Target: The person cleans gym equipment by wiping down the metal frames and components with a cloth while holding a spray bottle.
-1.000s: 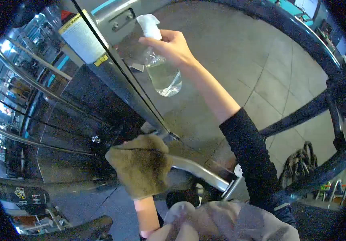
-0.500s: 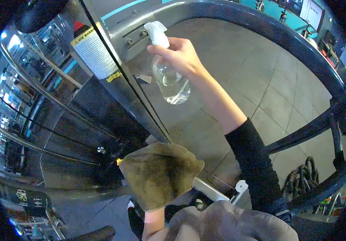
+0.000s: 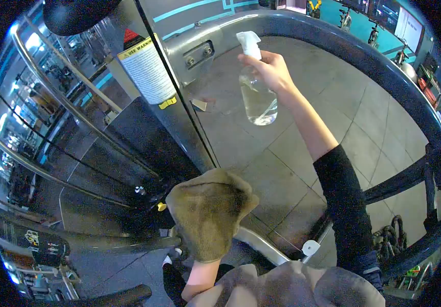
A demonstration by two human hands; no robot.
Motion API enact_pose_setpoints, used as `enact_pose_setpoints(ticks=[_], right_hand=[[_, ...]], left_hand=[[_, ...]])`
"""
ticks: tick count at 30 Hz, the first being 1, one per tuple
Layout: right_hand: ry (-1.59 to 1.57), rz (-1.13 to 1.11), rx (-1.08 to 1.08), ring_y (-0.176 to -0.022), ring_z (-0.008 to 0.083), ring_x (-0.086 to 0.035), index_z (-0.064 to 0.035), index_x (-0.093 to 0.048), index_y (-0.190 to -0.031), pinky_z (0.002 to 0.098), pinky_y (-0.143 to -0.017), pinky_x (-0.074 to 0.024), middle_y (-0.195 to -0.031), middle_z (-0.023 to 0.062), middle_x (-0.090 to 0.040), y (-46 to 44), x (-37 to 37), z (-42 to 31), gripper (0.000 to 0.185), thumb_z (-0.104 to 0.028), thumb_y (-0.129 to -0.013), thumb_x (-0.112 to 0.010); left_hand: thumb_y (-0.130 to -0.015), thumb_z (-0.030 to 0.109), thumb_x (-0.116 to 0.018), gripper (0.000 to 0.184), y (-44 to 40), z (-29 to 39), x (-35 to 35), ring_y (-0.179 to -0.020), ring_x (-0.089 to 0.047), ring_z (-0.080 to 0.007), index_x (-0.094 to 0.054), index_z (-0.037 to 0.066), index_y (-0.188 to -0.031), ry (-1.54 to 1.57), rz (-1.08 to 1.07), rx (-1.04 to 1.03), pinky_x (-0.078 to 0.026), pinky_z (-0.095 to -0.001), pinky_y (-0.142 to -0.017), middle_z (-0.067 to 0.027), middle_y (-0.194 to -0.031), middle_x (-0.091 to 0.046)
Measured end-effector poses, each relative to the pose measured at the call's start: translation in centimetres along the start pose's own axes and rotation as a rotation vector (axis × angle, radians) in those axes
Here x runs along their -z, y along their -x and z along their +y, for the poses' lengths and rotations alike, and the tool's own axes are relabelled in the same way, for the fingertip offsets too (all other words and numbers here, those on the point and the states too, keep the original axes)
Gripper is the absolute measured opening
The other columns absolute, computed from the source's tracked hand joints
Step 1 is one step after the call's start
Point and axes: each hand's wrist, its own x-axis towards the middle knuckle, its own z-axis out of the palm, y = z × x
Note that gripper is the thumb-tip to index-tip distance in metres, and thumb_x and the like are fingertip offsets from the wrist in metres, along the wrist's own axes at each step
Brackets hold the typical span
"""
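Note:
My right hand (image 3: 274, 71) is closed around the neck of a clear spray bottle (image 3: 260, 105) with a white spray head. The bottle is held nearly upright above the tiled floor, with clear liquid inside. A brown cloth (image 3: 207, 210), which may be a mitt, covers my left hand down to the wrist, so its fingers are hidden. That covered hand is low in the middle of the view, beside the lower end of a dark machine upright (image 3: 179, 128). A small yellow knob (image 3: 161, 206) shows just left of the cloth.
A curved grey frame tube (image 3: 333, 31) arches behind the bottle and down the right side. A warning label (image 3: 148, 71) is on the upright. Metal rods (image 3: 77, 112) run along the left. Thick black rope (image 3: 392, 238) lies at lower right, near a white round cap (image 3: 310, 248).
The whole view has shifted, so the bottle, my right hand and the machine appear further right. Both hands keep their hold or cover; the cloth stays low near the middle.

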Motion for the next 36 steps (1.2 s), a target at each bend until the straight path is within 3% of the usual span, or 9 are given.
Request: enact_pose_setpoints(ticks=[2, 7, 8, 14, 18, 24, 26, 30, 36], right_hand=[[0.028, -0.027, -0.006, -0.073, 0.0156, -0.063, 0.0006, -0.068, -0.094, 0.0292, -0.071, -0.0486, -0.081, 0.01, -0.068, -0.4, 0.2, 0.1, 0.051, -0.044, -0.07, -0.071], [0.01, 0.084, 0.037, -0.074, 0.015, -0.063, 0.0004, -0.067, -0.097, 0.0286, -0.071, -0.0482, -0.081, 0.0098, -0.068, -0.4, 0.8, 0.0, 0.052, -0.045, -0.071, -0.07], [0.027, 0.071, 0.016, -0.073, 0.0093, -0.057, -0.0017, -0.066, -0.102, 0.0247, -0.067, -0.044, -0.081, 0.0037, -0.064, -1.0, 0.9, 0.3, 0.044, -0.038, -0.077, -0.068], [0.187, 0.08, -0.033, -0.072, 0.0101, -0.056, -0.0031, -0.067, -0.098, 0.0254, -0.066, -0.0435, -0.076, 0.003, -0.062, -0.9, 2.2, -0.9, 0.046, -0.044, -0.076, -0.067], [0.063, 0.136, 0.009, -0.071, 0.0126, -0.059, -0.0018, -0.069, -0.095, 0.0274, -0.07, -0.046, -0.075, 0.0061, -0.066, -2.0, 3.0, 1.0, 0.053, -0.05, -0.072, -0.068], [0.166, 0.179, -0.003, -0.074, 0.0157, -0.062, -0.0016, -0.068, -0.096, 0.0289, -0.071, -0.0463, -0.081, 0.0098, -0.067, -2.7, 5.4, 2.0, 0.054, -0.05, -0.072, -0.069], [0.174, 0.175, 0.012, -0.076, 0.0156, -0.062, -0.0011, -0.067, -0.098, 0.0287, -0.073, -0.0462, -0.083, 0.0096, -0.068, -2.3, 5.7, 1.9, 0.052, -0.047, -0.073, -0.069], [0.072, 0.215, 0.057, -0.078, 0.0135, -0.061, -0.0033, -0.066, -0.103, 0.0279, -0.074, -0.0463, -0.085, 0.0092, -0.068, -2.1, 5.3, 2.2, 0.047, -0.042, -0.076, -0.068], [0.124, 0.391, 0.22, -0.081, 0.0152, -0.062, -0.0058, -0.059, -0.118, 0.0284, -0.075, -0.0478, -0.094, 0.0108, -0.066, -0.1, 6.7, 1.5, 0.06, -0.039, -0.071, -0.074]], left_hand=[[-0.092, 0.041, -0.042, 0.057, -0.1, -0.3, -0.4, -0.118, -0.043, -0.0267, -0.034, 0.003, -0.133, -1.628, 0.007, -0.162, -0.036, -0.0396, -0.101, -0.0131, -0.128, -0.045], [-0.092, 0.041, -0.043, 0.056, -2.0, -0.4, -0.1, -0.118, -0.043, -0.0266, -0.034, 0.003, -0.134, -1.355, 0.051, -0.085, -0.035, -0.0397, -0.102, -0.0128, -0.128, -0.045], [-0.092, 0.04, -0.043, 0.056, -2.6, -0.4, -0.1, -0.118, -0.043, -0.0266, -0.034, 0.003, -0.134, -1.291, 0.066, -0.071, -0.035, -0.0398, -0.102, -0.0128, -0.128, -0.045], [-0.092, 0.039, -0.044, 0.056, -4.6, -1.0, 0.9, -0.119, -0.043, -0.0265, -0.034, 0.004, -0.134, -0.887, 0.088, 0.04, -0.033, -0.04, -0.103, -0.0125, -0.129, -0.045], [-0.092, 0.038, -0.045, 0.056, -5.0, -1.0, 2.1, -0.119, -0.042, -0.0264, -0.034, 0.004, -0.134, -0.605, 0.108, 0.098, -0.033, -0.0401, -0.103, -0.0123, -0.129, -0.045], [-0.091, 0.037, -0.046, 0.055, -5.0, -1.5, 2.9, -0.12, -0.042, -0.0263, -0.034, 0.004, -0.134, -0.265, 0.119, 0.179, -0.032, -0.0403, -0.104, -0.012, -0.129, -0.046], [-0.089, 0.031, -0.052, 0.06, -4.4, -2.2, 1.7, -0.127, -0.033, -0.0313, -0.029, 0.003, -0.136, -2.047, 0.135, -0.066, -0.024, -0.0445, -0.108, -0.0179, -0.136, -0.037], [-0.087, 0.031, -0.054, 0.065, -4.3, -2.8, 1.5, -0.128, -0.029, -0.0349, -0.026, 0.002, -0.137, -2.11, 0.116, -0.266, -0.021, -0.0463, -0.108, -0.0213, -0.137, -0.032], [-0.083, 0.033, -0.058, 0.074, -4.1, -3.7, 0.8, -0.129, -0.02, -0.0419, -0.021, 0.0, -0.138, -2.159, 0.118, -0.718, -0.016, -0.05, -0.108, -0.0281, -0.138, -0.022]])
